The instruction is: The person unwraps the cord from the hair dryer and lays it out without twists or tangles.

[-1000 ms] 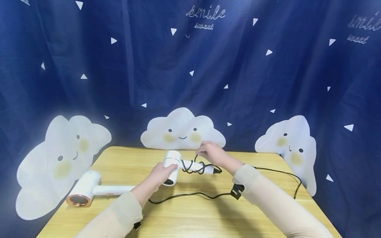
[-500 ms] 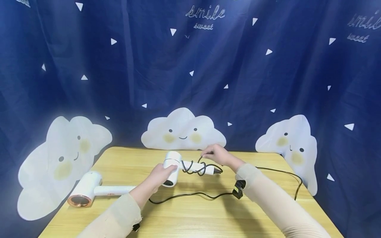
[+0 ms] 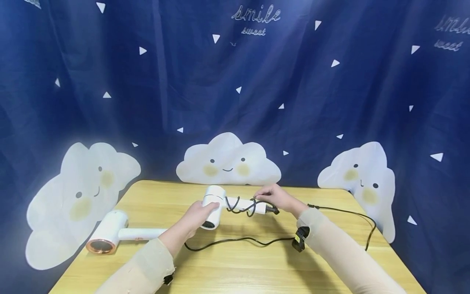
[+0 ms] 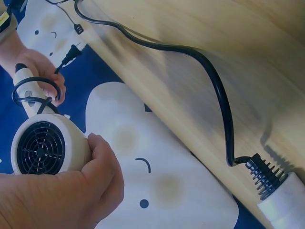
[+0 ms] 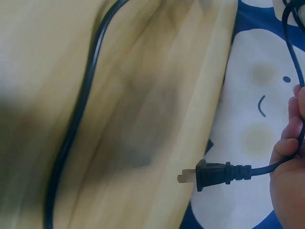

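Note:
My left hand [image 3: 200, 216] grips the round body of a white hair dryer [image 3: 214, 192], holding it above the table. In the left wrist view its black grille [image 4: 41, 148] shows beside my fingers. Its black cord [image 3: 238, 211] loops loosely around the handle, which points right. Near the handle's end, my right hand [image 3: 278, 198] pinches the cord between thumb and fingers. From that hand a short length of cord ends in a two-pin plug [image 5: 214, 174], seen in the right wrist view.
A second white hair dryer [image 3: 110, 228] with a copper-coloured ring lies on the wooden table [image 3: 235, 269] at left. Its black cord [image 3: 253, 240] runs across the table under my hands. More cord [image 3: 349, 211] curves along the right side. A blue cloud-print curtain [image 3: 205, 90] hangs behind.
My right hand has moved right and slightly down, closer to the end of the handle, with the cord pinched in it. The left hand and the hair dryer have hardly moved.

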The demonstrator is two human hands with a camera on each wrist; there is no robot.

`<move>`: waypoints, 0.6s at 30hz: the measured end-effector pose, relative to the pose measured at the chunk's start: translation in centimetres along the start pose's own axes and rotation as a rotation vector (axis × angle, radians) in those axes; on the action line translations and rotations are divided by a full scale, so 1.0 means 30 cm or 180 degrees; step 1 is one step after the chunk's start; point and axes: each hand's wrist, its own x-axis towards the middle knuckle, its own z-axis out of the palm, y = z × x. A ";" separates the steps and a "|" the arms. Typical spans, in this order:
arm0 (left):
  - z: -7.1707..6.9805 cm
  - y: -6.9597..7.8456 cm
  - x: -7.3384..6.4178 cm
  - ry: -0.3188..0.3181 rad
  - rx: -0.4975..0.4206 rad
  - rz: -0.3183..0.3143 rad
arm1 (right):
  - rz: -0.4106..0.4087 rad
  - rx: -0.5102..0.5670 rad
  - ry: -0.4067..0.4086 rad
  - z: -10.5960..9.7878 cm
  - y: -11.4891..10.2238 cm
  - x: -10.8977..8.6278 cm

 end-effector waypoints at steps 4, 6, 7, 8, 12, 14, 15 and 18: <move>-0.001 0.000 0.006 -0.0029 -0.0099 0.0005 | -0.0012 0.0147 0.0047 -0.002 0.012 -0.017; -0.003 0.003 0.007 -0.0036 -0.0131 -0.0003 | -0.0066 0.0095 0.0043 -0.006 -0.003 -0.027; -0.005 0.004 0.008 -0.0044 -0.0141 -0.0007 | -0.0092 0.0071 0.0037 -0.009 -0.021 -0.033; -0.006 0.007 0.008 -0.0049 -0.0150 -0.0014 | -0.0094 0.0062 0.0058 -0.008 -0.019 -0.036; -0.013 0.013 0.011 -0.0059 -0.0161 -0.0041 | -0.0015 -0.0001 0.0205 0.002 -0.009 -0.042; -0.016 0.012 0.013 -0.0046 -0.0162 -0.0049 | 0.0095 0.0037 0.0304 0.017 0.029 -0.039; -0.018 0.011 0.014 -0.0037 -0.0160 -0.0044 | 0.0125 0.0033 0.0331 0.022 0.028 -0.040; -0.023 0.010 0.015 -0.0016 -0.0167 -0.0046 | 0.0160 -0.0009 0.0398 0.035 0.023 -0.047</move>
